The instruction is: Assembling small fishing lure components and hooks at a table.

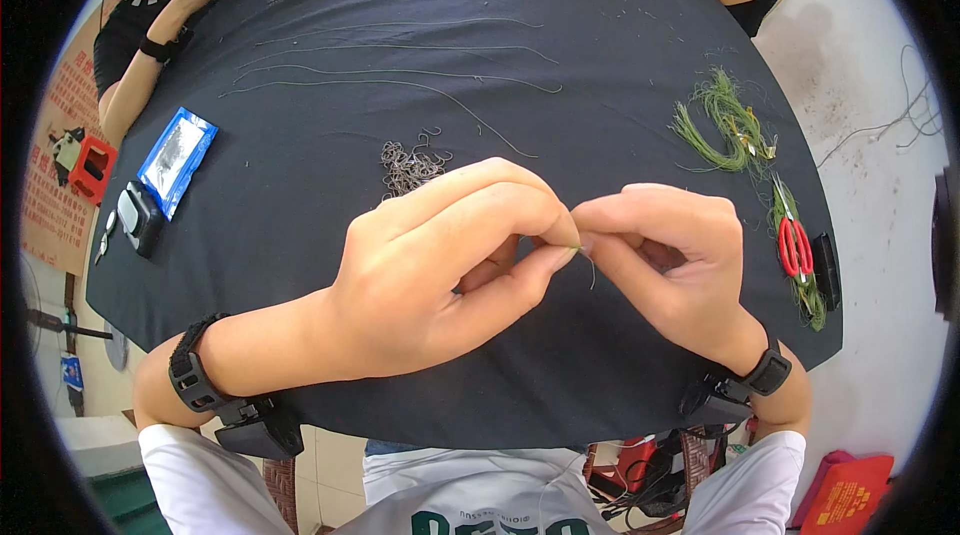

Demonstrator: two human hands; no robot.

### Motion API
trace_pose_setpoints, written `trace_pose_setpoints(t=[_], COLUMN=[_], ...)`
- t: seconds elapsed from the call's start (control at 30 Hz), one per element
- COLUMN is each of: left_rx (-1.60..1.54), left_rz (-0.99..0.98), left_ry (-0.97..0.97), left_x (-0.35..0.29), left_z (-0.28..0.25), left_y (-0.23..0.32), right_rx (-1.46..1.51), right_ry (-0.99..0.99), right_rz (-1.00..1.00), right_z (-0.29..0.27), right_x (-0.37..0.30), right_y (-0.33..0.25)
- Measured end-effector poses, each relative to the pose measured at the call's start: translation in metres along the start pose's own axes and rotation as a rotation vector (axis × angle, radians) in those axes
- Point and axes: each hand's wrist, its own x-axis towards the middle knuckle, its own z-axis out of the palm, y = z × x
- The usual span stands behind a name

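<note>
L hand (450,265) & R hand (665,255) fingertips meet mid-desk (300,185), both pinching thin green thread (588,263); short tail hangs down. Hook pile (408,167) beyond L.

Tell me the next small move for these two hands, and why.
Probably draw the thin green thread slowly through with the right hand while the left hand keeps pinching. Both sets of fingertips meet on it above the black table, with only a short end showing.

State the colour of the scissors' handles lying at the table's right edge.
Red: the scissors have red handles, seen in the head view.
</note>
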Motion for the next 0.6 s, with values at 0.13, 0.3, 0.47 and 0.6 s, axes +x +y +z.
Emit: trace_pose_setpoints(t=[0.13,0.3,0.47,0.6], left_rx=[-0.014,0.038,0.111,0.168], left_rz=[-0.001,0.049,0.084,0.111], left_ry=[0.019,0.028,0.054,0.049], left_x=[0.000,0.000,-0.001,-0.002], left_z=[0.001,0.000,0.003,0.006], left_y=[-0.002,-0.002,-0.003,-0.004], right_rx=[-0.059,-0.170,-0.258,-0.444], right_ry=[-0.057,-0.089,-0.061,-0.080], right_rz=[-0.014,-0.202,-0.282,-0.372], right_z=[0.000,0.001,0.004,0.002], right_x=[0.000,0.001,-0.002,-0.006], right_y=[0.000,-0.005,-0.009,-0.019])
